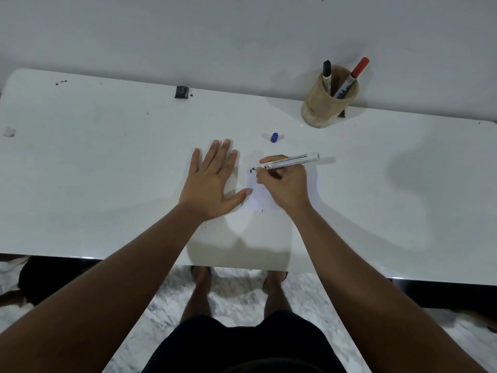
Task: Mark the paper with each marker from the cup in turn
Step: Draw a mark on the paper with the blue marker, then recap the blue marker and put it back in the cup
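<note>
My right hand grips an uncapped white marker, its tip touching the small white paper near a dark mark at the paper's upper left corner. My left hand lies flat with fingers spread on the table, its thumb pressing the paper's left edge. The marker's blue cap lies on the table behind the paper. At the back right stands a tan cup holding a black-capped marker and a red-capped marker.
The white table runs along a white wall. A small black object sits at the table's back edge, with dark specks at the far left. My feet stand on a marbled floor below the front edge.
</note>
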